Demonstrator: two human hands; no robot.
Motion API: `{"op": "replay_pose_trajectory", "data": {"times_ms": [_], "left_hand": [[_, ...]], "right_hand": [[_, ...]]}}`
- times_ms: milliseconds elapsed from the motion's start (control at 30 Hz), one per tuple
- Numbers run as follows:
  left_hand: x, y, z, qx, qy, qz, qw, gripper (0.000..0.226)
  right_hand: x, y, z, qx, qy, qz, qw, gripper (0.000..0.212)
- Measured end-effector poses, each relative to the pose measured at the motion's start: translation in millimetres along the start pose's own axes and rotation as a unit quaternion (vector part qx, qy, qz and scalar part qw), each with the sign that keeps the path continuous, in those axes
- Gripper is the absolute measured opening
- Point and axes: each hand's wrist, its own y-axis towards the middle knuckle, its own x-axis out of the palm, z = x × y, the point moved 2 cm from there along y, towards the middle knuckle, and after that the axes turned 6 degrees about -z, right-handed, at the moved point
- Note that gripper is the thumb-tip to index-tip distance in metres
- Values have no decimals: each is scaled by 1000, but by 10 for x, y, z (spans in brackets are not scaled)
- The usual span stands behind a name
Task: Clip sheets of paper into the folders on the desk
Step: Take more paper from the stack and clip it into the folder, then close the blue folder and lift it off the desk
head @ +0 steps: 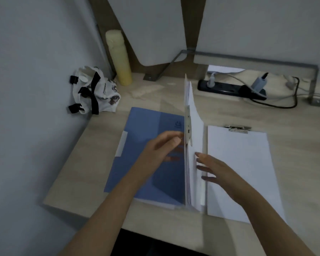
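A blue folder (148, 145) lies shut on the desk, left of centre. To its right an open folder holds a cover with clipped white sheets (194, 148) standing almost upright on edge, a metal clip strip (188, 126) visible along it. My left hand (161, 148) presses the upright cover's left face with spread fingers. Its right face meets the fingertips of my right hand (212, 169). Flat on the right lies a white sheet stack (240, 167) under a metal clip (237, 128).
A patterned cloth bag (94, 91) and a pale yellow bottle (118, 56) stand at the back left by the wall. A black power strip (231, 89) with plugs and cables lies at the back right under a metal bracket. The desk's front edge is near my forearms.
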Motion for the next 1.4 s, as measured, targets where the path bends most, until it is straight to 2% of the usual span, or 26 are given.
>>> {"op": "replay_pose_trajectory", "data": {"times_ms": [133, 267, 367, 500, 600, 667, 733, 867, 900, 967, 1033, 1067, 1133, 1233, 1400], "left_hand": [[538, 195, 15, 4, 36, -36, 999, 25], [1081, 389, -157, -15, 81, -85, 993, 24], [1329, 529, -440, -43, 152, -80, 984, 24], [1424, 629, -815, -116, 251, 13, 961, 31], [1399, 615, -1056, -209, 311, 50, 926, 52], [1381, 603, -1203, -211, 300, 80, 927, 59], [1363, 583, -1320, -212, 268, 112, 933, 55], [1302, 591, -1406, -241, 247, 135, 929, 47], [1279, 595, -1425, -244, 244, 133, 929, 49], [1236, 590, -1396, -250, 248, 125, 928, 46], [1185, 554, -1266, -228, 237, 140, 934, 25], [1135, 525, -1189, -207, 237, 155, 937, 23], [942, 463, -1058, -152, 263, 202, 931, 34], [486, 347, -885, -101, 335, 243, 905, 42], [-552, 114, -850, -168, 439, 282, 836, 57]], "right_hand": [[-414, -404, -188, -73, 142, -20, 987, 57], [-893, -745, -137, -123, 148, -34, 981, 53], [-1261, -865, 91, -107, 163, 34, 980, 38], [-1701, -816, 565, -55, 146, 186, 970, 20], [-1827, -664, 909, -4, 101, 221, 970, 22], [-1855, -552, 1085, 28, 32, 235, 971, 22], [-1857, -455, 1232, 56, -16, 239, 969, 15], [-1825, -294, 1405, 110, -44, 248, 962, 3], [-1806, -278, 1397, 122, -48, 244, 961, 5], [-1750, -291, 1314, 134, -82, 245, 957, 25], [-1654, -337, 1147, 102, -159, 288, 939, 48], [-1565, -344, 1035, 67, -190, 305, 931, 54], [-1302, -314, 776, 7, -185, 283, 941, 57], [-806, -153, 425, -20, -55, 167, 984, 52], [-67, 255, 173, 53, 46, 45, 997, 58]]}}
